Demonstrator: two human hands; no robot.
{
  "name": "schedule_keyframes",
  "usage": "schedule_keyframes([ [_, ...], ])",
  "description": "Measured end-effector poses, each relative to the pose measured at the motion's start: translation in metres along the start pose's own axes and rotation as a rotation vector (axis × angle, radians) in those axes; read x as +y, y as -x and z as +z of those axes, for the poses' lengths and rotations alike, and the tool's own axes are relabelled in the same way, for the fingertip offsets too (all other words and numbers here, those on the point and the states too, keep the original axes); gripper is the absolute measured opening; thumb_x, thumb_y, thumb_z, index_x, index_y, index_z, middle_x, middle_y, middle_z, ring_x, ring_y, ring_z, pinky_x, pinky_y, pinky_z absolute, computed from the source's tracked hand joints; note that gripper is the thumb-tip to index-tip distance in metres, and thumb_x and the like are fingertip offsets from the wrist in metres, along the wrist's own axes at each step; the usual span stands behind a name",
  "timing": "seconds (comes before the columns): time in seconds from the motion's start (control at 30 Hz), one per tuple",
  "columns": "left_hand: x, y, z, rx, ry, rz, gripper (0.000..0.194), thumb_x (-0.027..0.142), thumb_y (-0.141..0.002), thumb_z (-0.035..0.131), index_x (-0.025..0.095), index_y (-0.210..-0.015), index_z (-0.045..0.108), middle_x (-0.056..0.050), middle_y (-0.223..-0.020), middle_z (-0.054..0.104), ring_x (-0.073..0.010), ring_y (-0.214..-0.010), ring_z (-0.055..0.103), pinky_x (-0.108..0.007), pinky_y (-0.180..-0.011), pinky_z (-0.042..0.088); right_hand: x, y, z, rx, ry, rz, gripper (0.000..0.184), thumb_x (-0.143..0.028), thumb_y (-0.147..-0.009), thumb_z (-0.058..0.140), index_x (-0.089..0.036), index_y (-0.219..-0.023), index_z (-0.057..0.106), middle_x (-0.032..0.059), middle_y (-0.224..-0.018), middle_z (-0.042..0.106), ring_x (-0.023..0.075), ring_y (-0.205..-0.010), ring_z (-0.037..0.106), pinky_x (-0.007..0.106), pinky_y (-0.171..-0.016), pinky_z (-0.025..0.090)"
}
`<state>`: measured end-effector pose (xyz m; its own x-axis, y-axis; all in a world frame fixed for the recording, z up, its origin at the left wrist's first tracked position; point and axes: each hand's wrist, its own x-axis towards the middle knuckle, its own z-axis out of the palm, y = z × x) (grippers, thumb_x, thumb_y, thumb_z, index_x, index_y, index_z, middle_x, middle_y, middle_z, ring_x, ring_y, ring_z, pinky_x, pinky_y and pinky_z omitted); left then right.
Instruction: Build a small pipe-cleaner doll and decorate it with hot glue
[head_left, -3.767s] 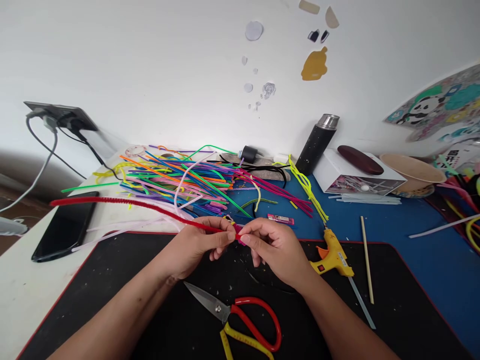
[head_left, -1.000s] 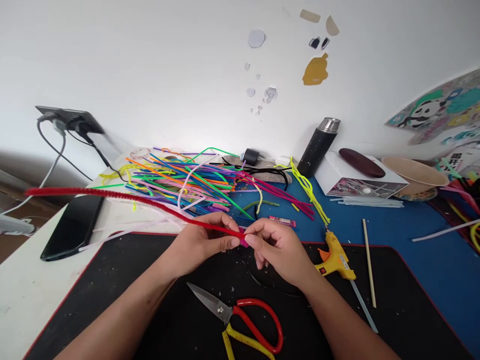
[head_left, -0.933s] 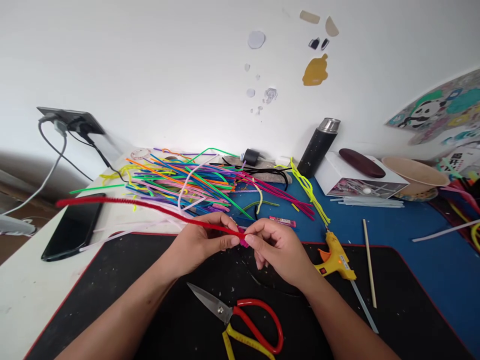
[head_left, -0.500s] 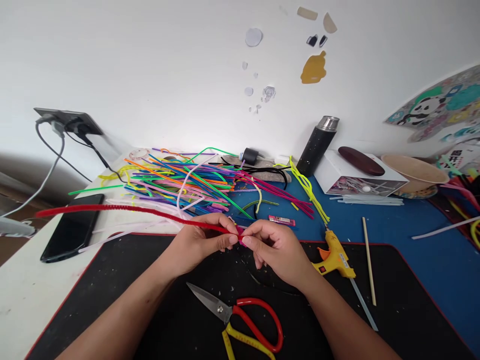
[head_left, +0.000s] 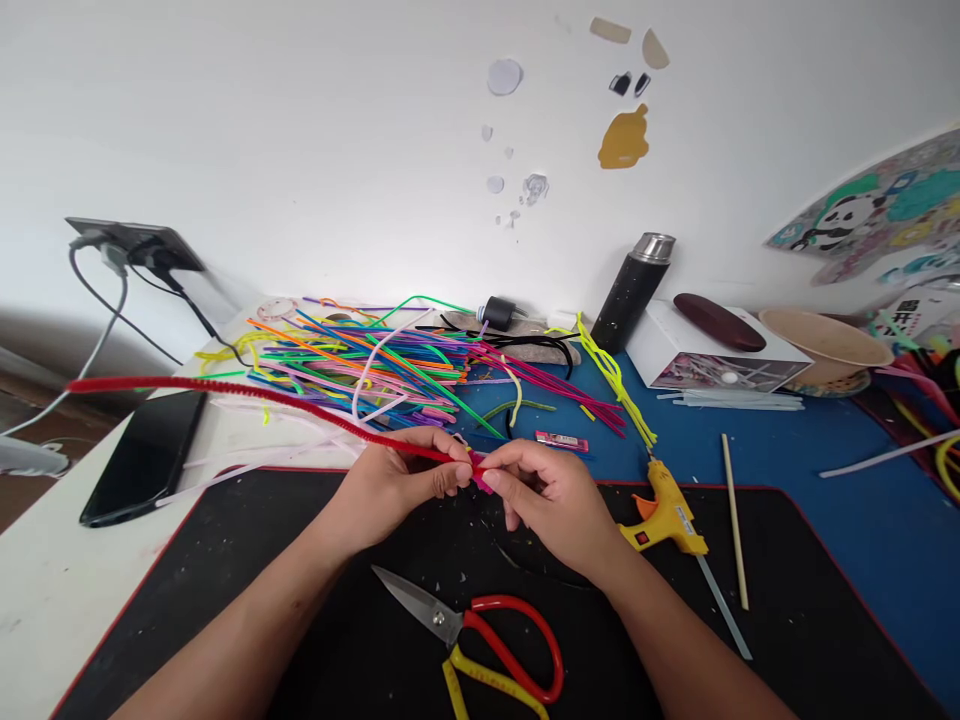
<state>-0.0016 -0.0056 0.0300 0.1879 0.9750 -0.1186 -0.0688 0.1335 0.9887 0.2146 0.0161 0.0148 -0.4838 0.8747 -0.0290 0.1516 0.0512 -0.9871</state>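
Note:
A long red pipe cleaner [head_left: 292,402] runs from my fingertips out to the left, its free end above the black phone. My left hand [head_left: 397,490] is closed, pinching it between thumb and forefinger. My right hand [head_left: 551,495] pinches its near end, fingertips almost touching those of the left. Between the two hands shows a small magenta piece [head_left: 480,481], mostly covered by the fingers; I cannot tell how the red pipe cleaner is joined to it. Below the hands lie scissors [head_left: 439,620] with one red and one yellow handle, on a black mat [head_left: 360,650].
Behind the hands spreads a heap of coloured pipe cleaners [head_left: 375,360]. To the right are a yellow glue gun [head_left: 667,515], a wooden stick [head_left: 735,520], a black flask [head_left: 634,290] and a white box [head_left: 720,350]. A phone [head_left: 142,460] lies at left.
Both hands stay together in nearly the same place with small fingertip shifts. The red pipe cleaner's free end has swung about, rising slightly since half a second ago. The view has shifted a little.

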Motion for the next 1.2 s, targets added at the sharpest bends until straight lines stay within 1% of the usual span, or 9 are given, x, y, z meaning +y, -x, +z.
schedule_keyframes([
  [0.1, -0.001, -0.001, 0.001, 0.001, -0.007, -0.012, 0.037, 0.048, -0.075, 0.094, 0.016, -0.083, 0.076, -0.001, -0.074, 0.069, -0.0138, -0.069, 0.061, -0.024, -0.063, 0.049, -0.002, -0.001, 0.001, 0.012, 0.005, -0.017, 0.014, -0.035, -0.097, 0.066, -0.022, -0.096, 0.073, -0.0065, -0.061, 0.06, 0.0118, -0.048, 0.061, 0.024, -0.051, 0.045],
  [0.2, -0.002, -0.003, -0.001, 0.011, 0.001, -0.027, 0.04, 0.048, -0.075, 0.094, 0.017, -0.094, 0.076, -0.001, -0.08, 0.07, -0.0148, -0.071, 0.063, -0.025, -0.062, 0.051, -0.003, -0.001, 0.0, 0.038, 0.017, -0.039, 0.014, -0.035, -0.098, 0.066, -0.022, -0.096, 0.072, -0.0065, -0.061, 0.06, 0.0118, -0.048, 0.061, 0.024, -0.051, 0.045],
  [0.27, -0.003, -0.004, -0.003, -0.02, -0.001, -0.053, 0.043, 0.048, -0.075, 0.094, 0.017, -0.099, 0.075, -0.002, -0.081, 0.071, -0.0154, -0.071, 0.064, -0.025, -0.061, 0.052, -0.002, -0.001, -0.001, 0.08, 0.015, -0.045, 0.015, -0.036, -0.098, 0.067, -0.022, -0.096, 0.072, -0.0065, -0.061, 0.059, 0.012, -0.048, 0.061, 0.024, -0.051, 0.046],
  [0.37, -0.007, -0.005, -0.006, -0.08, 0.003, -0.098, 0.041, 0.048, -0.075, 0.094, 0.015, -0.091, 0.077, -0.004, -0.08, 0.073, -0.0148, -0.068, 0.063, -0.025, -0.06, 0.051, -0.001, 0.0, -0.002, 0.127, 0.009, -0.036, 0.017, -0.039, -0.098, 0.068, -0.022, -0.096, 0.072, -0.006, -0.061, 0.059, 0.0126, -0.048, 0.062, 0.025, -0.051, 0.046],
  [0.53, -0.011, -0.004, -0.005, -0.094, 0.061, -0.095, 0.035, 0.045, -0.079, 0.092, 0.016, -0.094, 0.08, -0.004, -0.082, 0.074, -0.0128, -0.067, 0.062, -0.024, -0.061, 0.051, -0.002, 0.0, -0.002, 0.118, 0.027, -0.042, 0.017, -0.039, -0.098, 0.068, -0.022, -0.096, 0.071, -0.0058, -0.059, 0.06, 0.0131, -0.047, 0.061, 0.025, -0.05, 0.046],
  [0.83, -0.015, -0.002, 0.005, -0.022, 0.108, -0.031, 0.031, 0.041, -0.079, 0.093, 0.016, -0.085, 0.076, 0.0, -0.074, 0.069, -0.0127, -0.066, 0.061, -0.023, -0.059, 0.05, 0.0, 0.0, -0.001, 0.099, 0.078, -0.042, 0.016, -0.038, -0.098, 0.067, -0.022, -0.096, 0.072, -0.0057, -0.06, 0.06, 0.0131, -0.048, 0.062, 0.025, -0.052, 0.047],
  [1.0, -0.014, -0.001, 0.007, 0.008, 0.104, -0.021, 0.034, 0.044, -0.078, 0.093, 0.016, -0.091, 0.078, -0.002, -0.076, 0.071, -0.0141, -0.067, 0.063, -0.024, -0.059, 0.05, 0.002, 0.001, 0.001, 0.087, 0.14, -0.048, 0.015, -0.037, -0.099, 0.066, -0.023, -0.097, 0.073, -0.0055, -0.061, 0.06, 0.0132, -0.049, 0.062, 0.026, -0.053, 0.045],
  [1.07, -0.011, -0.001, 0.007, 0.02, 0.081, -0.028, 0.034, 0.044, -0.077, 0.093, 0.016, -0.088, 0.078, -0.001, -0.074, 0.07, -0.0145, -0.067, 0.063, -0.024, -0.06, 0.05, 0.001, 0.001, 0.002, 0.081, 0.157, -0.051, 0.015, -0.037, -0.099, 0.067, -0.023, -0.096, 0.073, -0.0052, -0.061, 0.061, 0.0134, -0.05, 0.062, 0.026, -0.053, 0.045],
  [1.2, -0.009, -0.002, 0.008, 0.058, 0.132, -0.067, 0.037, 0.046, -0.073, 0.096, 0.016, -0.081, 0.076, -0.001, -0.069, 0.069, -0.0146, -0.063, 0.063, -0.025, -0.058, 0.048, -0.001, 0.001, 0.0, 0.055, 0.052, -0.033, 0.018, -0.04, -0.1, 0.066, -0.023, -0.099, 0.073, -0.0054, -0.06, 0.061, 0.013, -0.049, 0.06, 0.026, -0.052, 0.045],
])
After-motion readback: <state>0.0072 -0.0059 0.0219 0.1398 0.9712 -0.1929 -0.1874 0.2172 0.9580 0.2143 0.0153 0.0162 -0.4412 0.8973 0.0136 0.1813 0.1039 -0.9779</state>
